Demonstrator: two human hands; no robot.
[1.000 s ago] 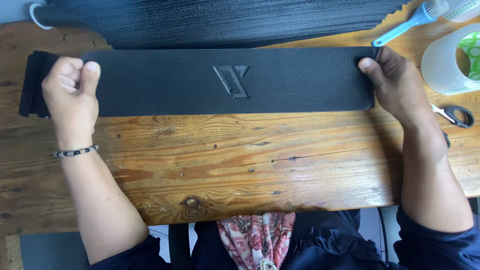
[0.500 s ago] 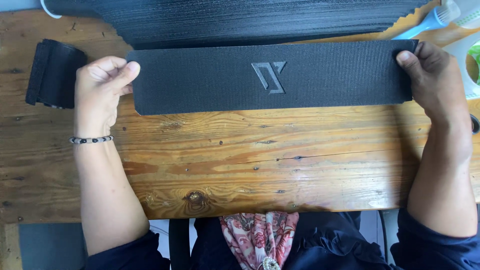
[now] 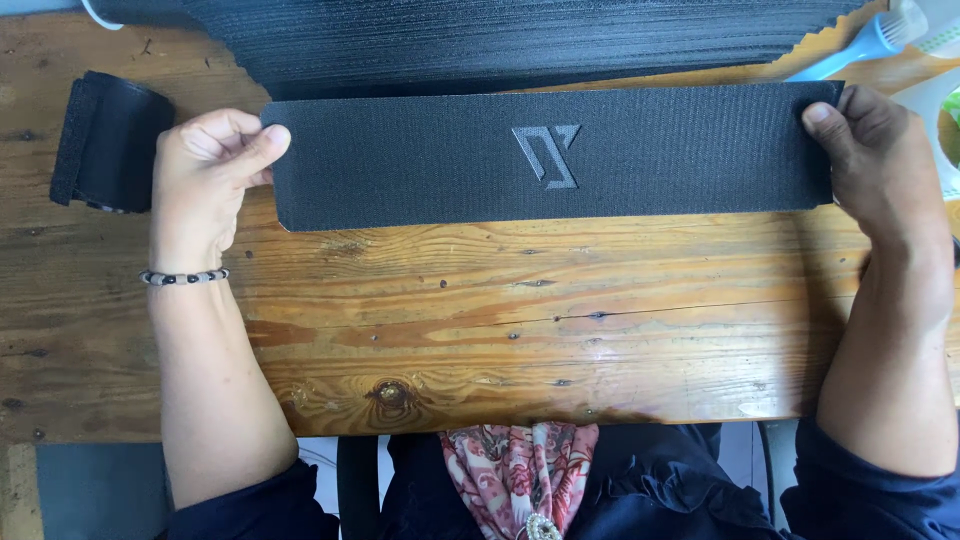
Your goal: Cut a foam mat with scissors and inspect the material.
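I've got both hands on the strip (image 3: pixel 550 155) now: a long black textured band with an embossed angular mark at its middle, lying flat across the far half of the table (image 3: pixel 520 320). My left hand (image 3: pixel 210 165) is pinched on its left end, thumb on top and fingers curled under the edge; my right hand (image 3: pixel 875 160) is clamped on the right end, thumb pressed on the top corner. The hands are well apart, the strip drawn straight between them. I'd judge the step in hand to be laying out or squaring one strip, just near of the black stack (image 3: pixel 500 40) at the far edge. The next move, I reckon, calls for an even hold at both ends so the band doesn't skew or buckle in the middle. On the far left sits a black roll (image 3: pixel 105 140), apart from my left hand. A pale blue handle (image 3: pixel 850 55) pokes in at the far right, its working end cut off, so I can't tell what tool it is. A pale container (image 3: pixel 940 110) at the right edge is mostly out of frame. My fingers under the strip are hidden, and the stack's far side runs off the top.
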